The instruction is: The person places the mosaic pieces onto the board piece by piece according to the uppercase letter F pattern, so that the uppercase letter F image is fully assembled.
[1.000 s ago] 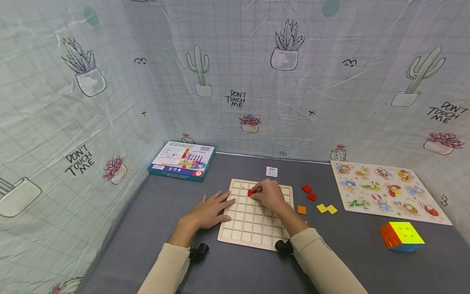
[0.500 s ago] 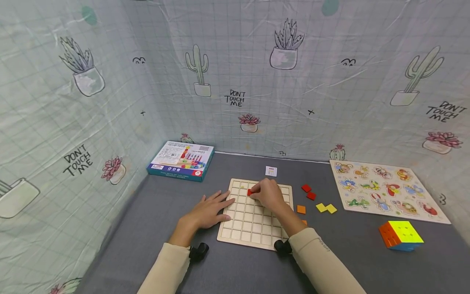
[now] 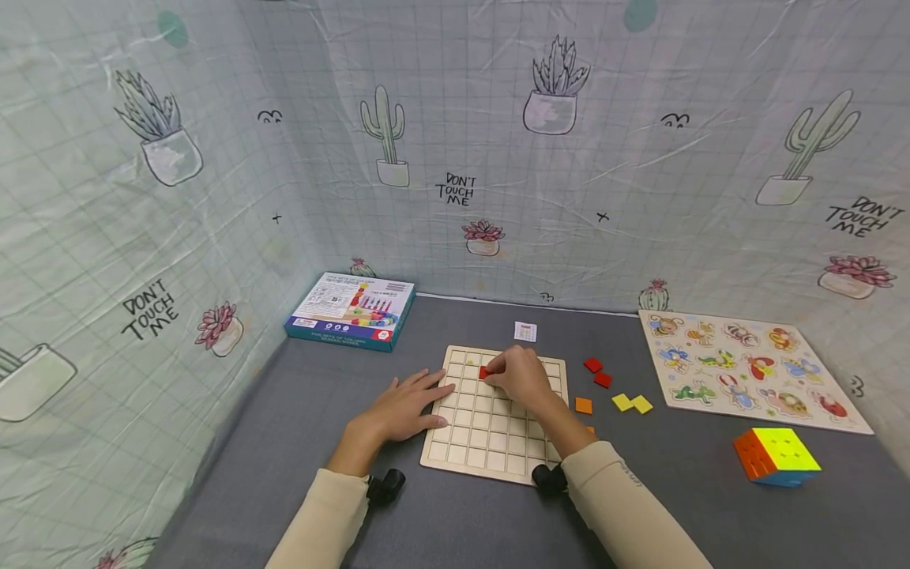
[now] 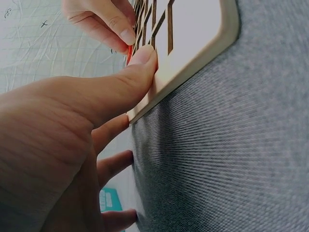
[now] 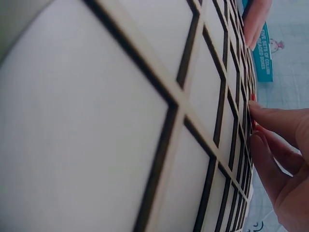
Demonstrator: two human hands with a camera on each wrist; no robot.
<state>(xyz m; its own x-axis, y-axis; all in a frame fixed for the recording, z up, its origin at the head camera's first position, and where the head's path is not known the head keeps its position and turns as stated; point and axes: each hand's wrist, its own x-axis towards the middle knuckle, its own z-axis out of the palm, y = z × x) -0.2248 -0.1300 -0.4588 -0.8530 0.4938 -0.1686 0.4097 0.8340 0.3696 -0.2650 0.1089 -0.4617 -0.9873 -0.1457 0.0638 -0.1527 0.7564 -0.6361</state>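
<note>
A pale wooden grid board point(image 3: 478, 437) lies on the grey cloth between both hands. My left hand point(image 3: 401, 411) rests along its left edge with fingers spread; in the left wrist view the thumb point(image 4: 144, 57) presses on the board's rim while other fingertips touch the cloth. With thumb and fingers, my right hand point(image 3: 522, 375) pinches a small red square tile point(image 3: 483, 372) at a cell in the upper part of the board. In the right wrist view the red tile point(image 5: 253, 97) is mostly covered by the fingertips of the right hand point(image 5: 285, 150).
Right of the board lie two red tiles point(image 3: 598, 372), two yellow tiles point(image 3: 632, 404) and an orange tile point(image 3: 584, 405); another orange one is partly behind the right wrist. A small printed card point(image 3: 526, 332), a boxed game point(image 3: 351, 310), an insect puzzle board point(image 3: 753, 371) and a puzzle cube point(image 3: 778, 458) surround them.
</note>
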